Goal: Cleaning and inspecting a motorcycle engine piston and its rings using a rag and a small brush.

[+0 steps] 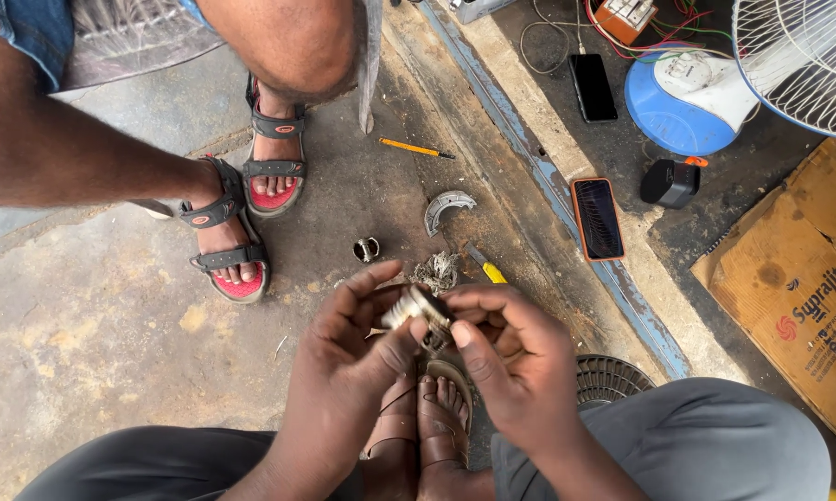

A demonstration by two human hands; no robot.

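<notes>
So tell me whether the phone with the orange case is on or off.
Cannot tell for sure. The phone lies face up on the floor, its screen dark and showing only reflections.

**Soft daylight, a sharp picture**

The light is soft and even, like daytime shade. The left hand [348, 357] and right hand [510, 357] look sharp, and only soft, faint shadows lie under them. Up and to the right of the hands, the white fan [803, 60] looks brightest. The edges bend a little.
</notes>
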